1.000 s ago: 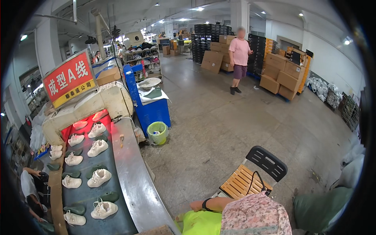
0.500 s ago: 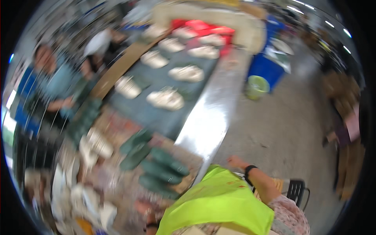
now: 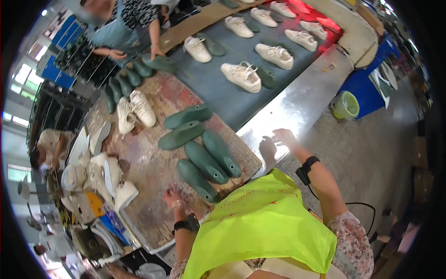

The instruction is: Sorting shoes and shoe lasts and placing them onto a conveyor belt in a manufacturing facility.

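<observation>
Stained worktop (image 3: 151,169) under left hand (image 3: 173,198), its grip unclear. Right hand (image 3: 284,138) over metal ledge (image 3: 278,109), empty, fingers loosely parted. Five green lasts (image 3: 206,162) between hands; white shoes (image 3: 240,77) on belt (image 3: 209,100) beyond right hand.

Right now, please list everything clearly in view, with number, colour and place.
worktable: one, brown, middle
loose lasts: five, green, worktable's right
row lasts: several, green, worktable's far edge
paired sneakers: two, cream, worktable
shoe parts: uncounted, whitish, worktable's left
conveyor belt: one, grey, top
belt sneakers: at least eight, cream, conveyor belt
metal strip: one, silver, belt's right
cardboard strip: one, brown, belt's left
basket: one, lime, floor right
cabinet: one, blue, beside basket
co-workers: several, varied clothing, edges
apron: one, neon yellow, wearer's front
left hand: one, bare, over worktable
right hand: one, bare, over metal strip
</observation>
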Available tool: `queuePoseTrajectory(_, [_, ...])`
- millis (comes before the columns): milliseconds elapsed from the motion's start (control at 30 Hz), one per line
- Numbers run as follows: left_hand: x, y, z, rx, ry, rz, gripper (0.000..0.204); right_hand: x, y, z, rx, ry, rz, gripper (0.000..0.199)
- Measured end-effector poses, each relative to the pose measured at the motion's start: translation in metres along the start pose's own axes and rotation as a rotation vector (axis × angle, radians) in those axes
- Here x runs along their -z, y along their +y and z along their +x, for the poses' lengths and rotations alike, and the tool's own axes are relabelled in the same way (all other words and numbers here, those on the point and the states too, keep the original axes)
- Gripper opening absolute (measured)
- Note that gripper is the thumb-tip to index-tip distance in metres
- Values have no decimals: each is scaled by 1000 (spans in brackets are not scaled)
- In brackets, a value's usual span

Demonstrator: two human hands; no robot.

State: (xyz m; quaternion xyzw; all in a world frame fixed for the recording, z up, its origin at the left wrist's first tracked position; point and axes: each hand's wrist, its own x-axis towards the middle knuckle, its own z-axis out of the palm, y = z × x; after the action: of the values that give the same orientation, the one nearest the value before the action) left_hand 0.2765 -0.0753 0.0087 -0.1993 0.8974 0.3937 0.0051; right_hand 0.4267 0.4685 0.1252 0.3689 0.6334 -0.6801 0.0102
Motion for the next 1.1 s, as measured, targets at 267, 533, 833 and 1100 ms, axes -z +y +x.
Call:
queuePoseTrajectory(267, [-16, 97, -61, 152, 19, 136, 45, -115, -37, 39, -67, -530, -448, 68])
queuePoseTrajectory(533, [-46, 164, -109, -25, -67, 417, 54, -207, -21, -3, 24, -554, -965, 115])
queuePoseTrajectory(833, [-41, 148, -121, -71, -34, 276, 47, -80, -84, 65, -292, -815, -202, 64])
queuePoseTrajectory(1100, [-40, 170, -132, -81, 96, 514, 45, -111, -106, 183, 337, -426, -739, 81])
